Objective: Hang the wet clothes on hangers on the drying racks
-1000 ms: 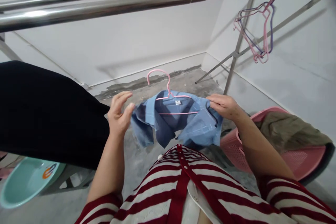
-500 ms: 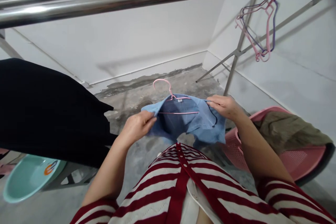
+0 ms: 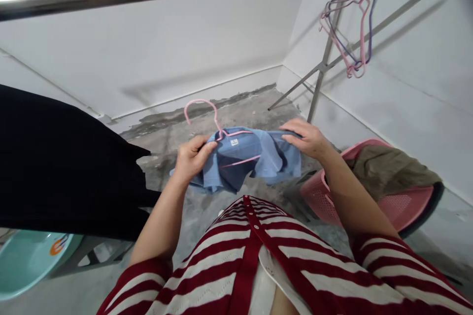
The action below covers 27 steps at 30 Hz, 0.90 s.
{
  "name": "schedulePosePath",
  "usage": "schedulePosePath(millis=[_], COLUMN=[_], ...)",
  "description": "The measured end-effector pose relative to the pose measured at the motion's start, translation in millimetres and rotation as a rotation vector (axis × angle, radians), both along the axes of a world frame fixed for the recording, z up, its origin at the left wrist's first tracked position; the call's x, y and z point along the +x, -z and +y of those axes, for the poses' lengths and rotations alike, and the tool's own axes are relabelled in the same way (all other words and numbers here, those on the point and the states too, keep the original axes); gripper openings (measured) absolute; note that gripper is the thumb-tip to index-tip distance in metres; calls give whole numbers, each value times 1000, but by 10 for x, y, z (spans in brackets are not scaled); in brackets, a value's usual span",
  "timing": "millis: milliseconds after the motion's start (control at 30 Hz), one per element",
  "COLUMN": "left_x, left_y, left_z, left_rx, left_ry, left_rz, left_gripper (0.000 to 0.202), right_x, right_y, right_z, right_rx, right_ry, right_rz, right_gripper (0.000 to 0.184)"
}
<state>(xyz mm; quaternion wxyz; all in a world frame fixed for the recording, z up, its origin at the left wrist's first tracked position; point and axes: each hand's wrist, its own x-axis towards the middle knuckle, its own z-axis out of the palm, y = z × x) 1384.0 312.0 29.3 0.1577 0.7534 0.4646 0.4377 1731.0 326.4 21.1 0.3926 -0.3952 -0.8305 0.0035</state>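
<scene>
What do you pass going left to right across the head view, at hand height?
black cloth → left hand → blue shirt → right hand → pink basket

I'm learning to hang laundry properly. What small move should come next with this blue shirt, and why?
Probably the right hand should ease the light blue shirt over that side of the pink wire hanger. The left hand grips the other side, and the hook stands clear above the collar.
</scene>
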Motion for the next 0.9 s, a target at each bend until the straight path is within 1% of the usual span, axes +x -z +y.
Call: schedulePosePath(millis=[67, 100, 133, 167, 233, 267, 300, 333, 400, 467, 500, 533, 567, 633, 667, 700, 733, 767, 833, 867, 900], left_x=[-45, -65, -78, -83, -73, -63, -55, -51, -58, -82, -99, -119, -143, -202, -237, -274, -310, -344, -398, -416, -429], left_y=[-66, -96, -122, -141, -162, -166, -169, -171, -171, -161, -151, -138, -123, -92, -78, -67, -58, -53, -56, -65, -80], left_z=[-2, -3, -4, -7, -11, -13, -13, -12, -8, -7, -9, -15, -23, -51, -67, -84, -98, -108, -113, -108, -101], left_rx=[63, 82, 96, 103, 120, 134, 155, 184, 247, 305, 333, 361, 383, 401, 395, 384, 375, 370, 371, 370, 368], left_ry=[-76, -105, -126, -133, -118, -108, -100, -97, -83, -52, -44, -56, -83, -157, -187, -207, -220, -233, -267, -279, -285], left_rz=[-22, -29, -33, -35, -26, -7, 25, 70, 196, 325, 364, 375, 360, 275, 222, 169, 116, 61, -51, -103, -151], left_gripper=[25, 25, 25, 24, 25, 25, 25, 24, 23, 23, 23, 22, 22, 20, 19, 19, 18, 17, 16, 16, 16], right_x=[-3, -42, -110, -201, -409, -499, -565, -602, -602, -566, -558, -562, -574, -584, -562, -516, -446, -362, -193, -128, -81], right_y=[71, 119, 172, 228, 324, 351, 355, 336, 240, 118, 72, 47, 45, 101, 146, 191, 233, 267, 320, 344, 369], right_z=[-72, -126, -181, -232, -290, -292, -280, -258, -223, -243, -279, -330, -388, -489, -515, -517, -492, -442, -289, -201, -116], right_rx=[141, 183, 193, 173, 89, 44, 3, -34, -85, -116, -147, -193, -250, -354, -373, -351, -298, -231, -125, -115, -149], right_ry=[164, 240, 287, 297, 256, 232, 226, 239, 302, 347, 315, 240, 143, -45, -93, -90, -50, 8, 125, 161, 174], right_rz=[160, 224, 263, 275, 252, 245, 256, 289, 402, 497, 494, 455, 395, 292, 292, 341, 416, 491, 581, 587, 575], right_gripper=[18, 17, 18, 24, 41, 44, 41, 35, 25, 23, 24, 26, 30, 40, 45, 48, 49, 52, 63, 68, 66])
